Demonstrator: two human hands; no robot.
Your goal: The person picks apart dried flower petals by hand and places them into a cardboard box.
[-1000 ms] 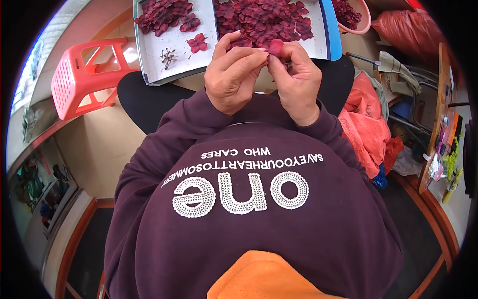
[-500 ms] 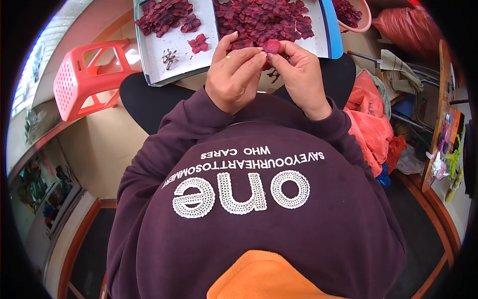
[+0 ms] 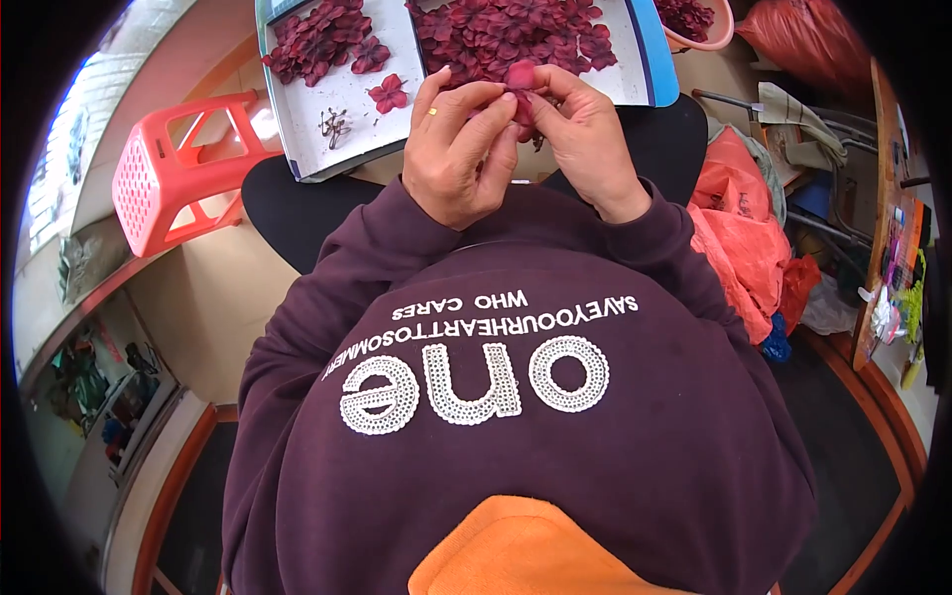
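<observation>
Pinching is done with both hands; one dark red flower (image 3: pixel 522 75) is held, raised by the near side of the tray (image 3: pixel 654 59). Exact height over the tray cannot be told. By the right hand (image 3: pixel 593 139), a narrow thumb-and-finger grip is kept on the flower's side. By the left hand (image 3: pixel 451 164), thumb and forefinger are closed tight at the opposite edge; what is pressed between those tips is mostly hidden. Petals (image 3: pixel 525 114) look like thin cloth: judged very light, soft, floppy, not slippery, easily creased or frayed if pulled. Best hold judged at the centre, where layers meet; outer edges would likely bend. Inside the tray, a large pile (image 3: pixel 516 40) is seen in the right part; in the left part, a smaller pile (image 3: pixel 322 45), a single flower (image 3: pixel 388 93) and a stem clump (image 3: pixel 334 127) are laid.
</observation>
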